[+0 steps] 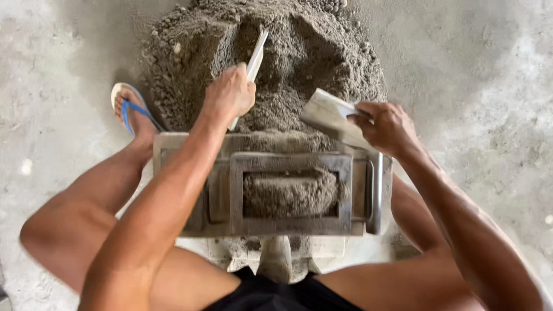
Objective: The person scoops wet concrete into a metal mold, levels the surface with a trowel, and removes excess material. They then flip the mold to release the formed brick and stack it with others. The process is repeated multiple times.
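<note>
Mould: grey metal block mould [230,190] between the knees, its long axis left to right, the cavity part-filled with damp sand mix [288,193].
Right hand: right hand [387,128] clenched on a flat grey scraper plate [329,115], tilted over the mould's far right corner.
Left hand: left hand [230,93] gripping a pale flat trowel [253,60], blade pointing away into the heap.
Beyond: loose sand pile [271,52]; a foot in a blue flip-flop [131,109] at far left on the concrete floor [472,69].

Under you was a bare grey concrete floor [484,80], rough and dusty, with pale worn patches. Soft daylight fell evenly on it.
</note>
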